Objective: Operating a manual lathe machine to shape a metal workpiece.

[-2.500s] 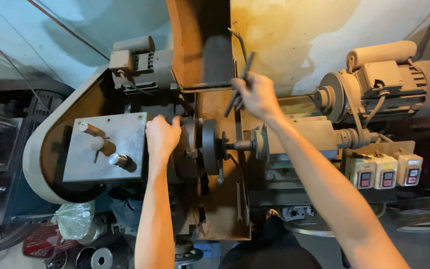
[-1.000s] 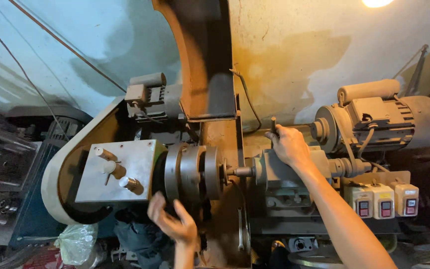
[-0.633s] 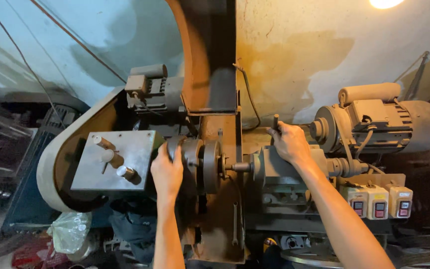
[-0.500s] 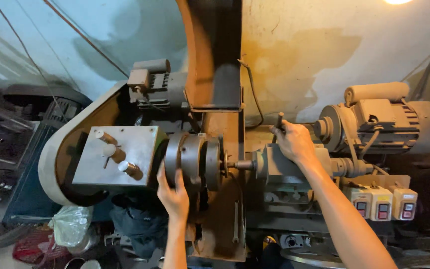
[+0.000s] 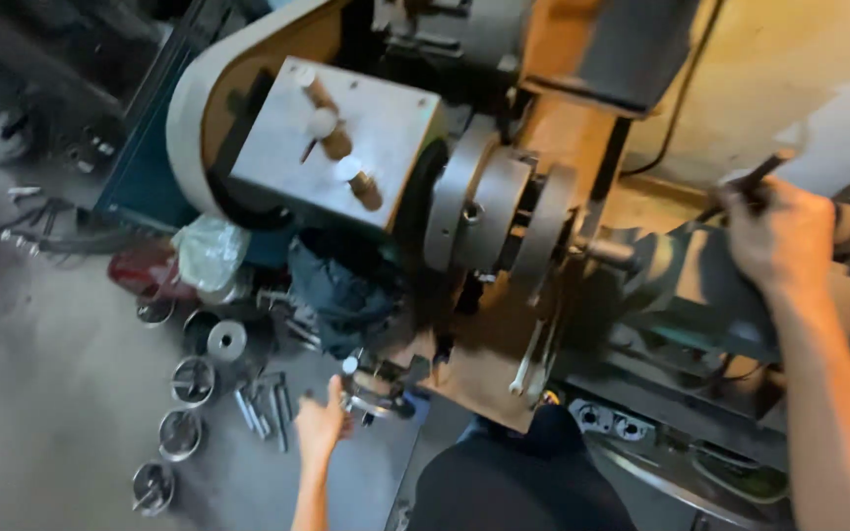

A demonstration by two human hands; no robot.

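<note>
At the far left, round metal cups (image 5: pixel 181 433) lie in a loose column on the grey concrete floor (image 5: pixel 41 393), with a grey disc (image 5: pixel 226 341) at their twelve o'clock and a few loose steel pins (image 5: pixel 266 408) just beside them at three o'clock. Half a second earlier the left hand was up against the lathe chuck; now the left hand (image 5: pixel 321 425) has dropped well below it, fingers spread loosely, thumb side touching a small ringed metal part (image 5: pixel 371 391) that sits at the machine's lower edge, though blur leaves it unclear whether the fingers actually clasp it. That drop reads as a switch from turning the chuck to fetching a piece from the parts below. At the hand's twelve o'clock hangs a dark rag (image 5: pixel 346 285), and above that the grey gearbox plate (image 5: pixel 336 143) with its stubby knobs, framed by the curved belt guard (image 5: pixel 194 108). At three o'clock from the plate stands the chuck (image 5: pixel 489 211), bare of any hand. Further right, the right hand (image 5: pixel 777 241) is closed around a dark lever (image 5: pixel 752 185) on the tailstock side, as in the earlier views. Behind, at one o'clock, rises a stained yellowish wall (image 5: pixel 799 69); the room is dim and cluttered.
</note>
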